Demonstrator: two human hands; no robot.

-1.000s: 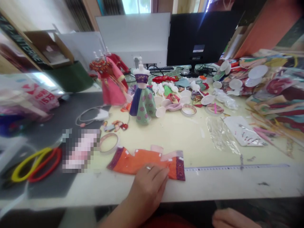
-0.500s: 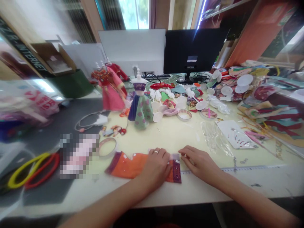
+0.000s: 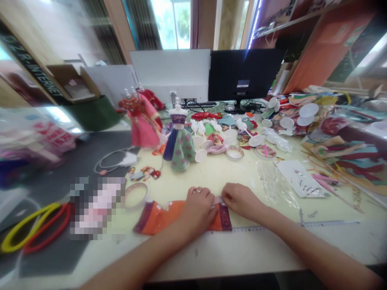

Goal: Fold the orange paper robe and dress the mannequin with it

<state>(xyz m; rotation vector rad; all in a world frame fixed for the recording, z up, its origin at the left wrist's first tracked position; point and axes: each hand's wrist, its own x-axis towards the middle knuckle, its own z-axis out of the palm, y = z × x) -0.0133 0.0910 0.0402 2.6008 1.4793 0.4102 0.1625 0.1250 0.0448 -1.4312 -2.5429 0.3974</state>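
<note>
An orange piece of cloth with purple trimmed ends lies flat near the front edge of the table. My left hand, a ring on one finger, presses down on it with bent fingers held close together and covers its middle. At the cloth's upper right corner is my right hand, its fingers curled in a pinch. A small pale, translucent strip shows between my hands at the cloth's top edge. Whatever my right fingertips hold is hidden. Small white patches dot the cloth's upper edge.
Left of the cloth lies a tape roll; scissors with yellow and red handles lie further left. A ruler extends right. Behind stand a small dress form, more doll dresses and two monitors. Fabric scraps pile up right.
My right hand has moved slightly left, against the cloth's corner, and its fingers have curled in. My left hand stays on the cloth. The view has tilted up a little.
</note>
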